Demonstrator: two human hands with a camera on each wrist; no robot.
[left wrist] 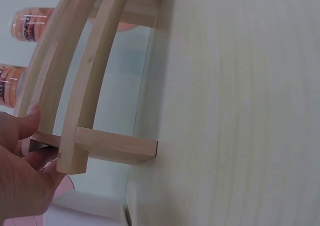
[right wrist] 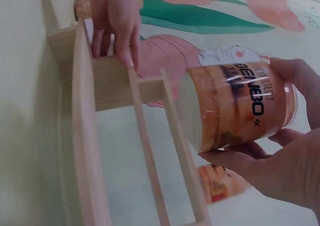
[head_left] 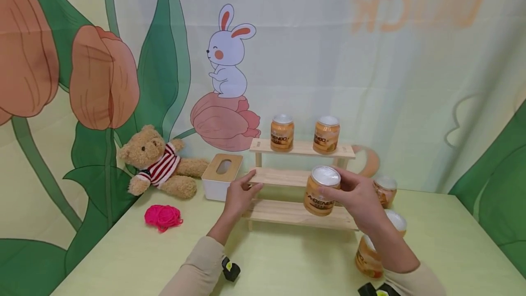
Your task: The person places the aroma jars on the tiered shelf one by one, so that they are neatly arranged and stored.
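Observation:
A three-tier wooden stand point(head_left: 283, 211) is on the table in the head view. My left hand point(head_left: 239, 195) holds the left end of its middle board, thumb on top and fingers lower down in the left wrist view point(left wrist: 25, 161). My right hand point(head_left: 361, 198) grips a clear jar point(head_left: 320, 200) with an orange label and silvery lid. In the head view this jar overlaps the right part of the middle and bottom boards. The right wrist view has the jar point(right wrist: 240, 105) between thumb and fingers. Two similar jars, one left point(head_left: 282, 135) and one right point(head_left: 326, 137), stand on the top board.
Three more jars, one far point(head_left: 385, 192), one middle point(head_left: 397, 221) and one near point(head_left: 366, 259), stand right of the stand, partly behind my right arm. On the left are a tissue box point(head_left: 215, 186), a teddy bear point(head_left: 154, 163) and pink yarn point(head_left: 163, 217). A printed curtain point(head_left: 312, 58) hangs behind.

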